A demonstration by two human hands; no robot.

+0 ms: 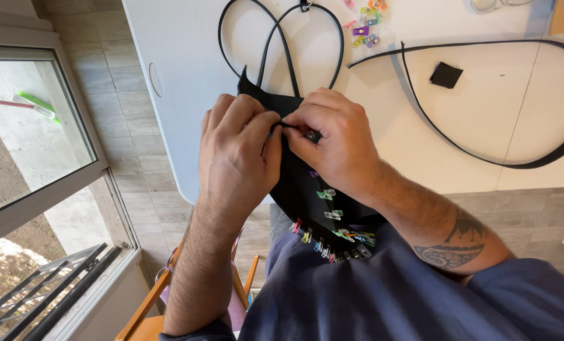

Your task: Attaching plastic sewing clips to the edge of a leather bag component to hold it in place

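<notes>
over the near edge of the white table (pixel 187 76), both hands pinch the top rim of a black fabric piece (pixel 301 196). left hand (pixel 234 158) and right hand (pixel 335 142) are closed on it, apparently clipping; small coloured clips (pixel 329 215) line its lower edge, so another clip would likely follow.

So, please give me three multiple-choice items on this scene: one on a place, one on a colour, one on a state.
1. Where does the small black square lie?
A. on the white table
B. on the floor
C. on the chair

2. What colour is the fabric held in both hands?
A. red
B. black
C. white

3. How is the left hand?
A. open flat
B. pinching the fabric edge
C. resting on the table

Answers: 1 A, it lies inside the strap loop; 2 B, dark under small coloured clips; 3 B, fingers meet the right hand.
</notes>
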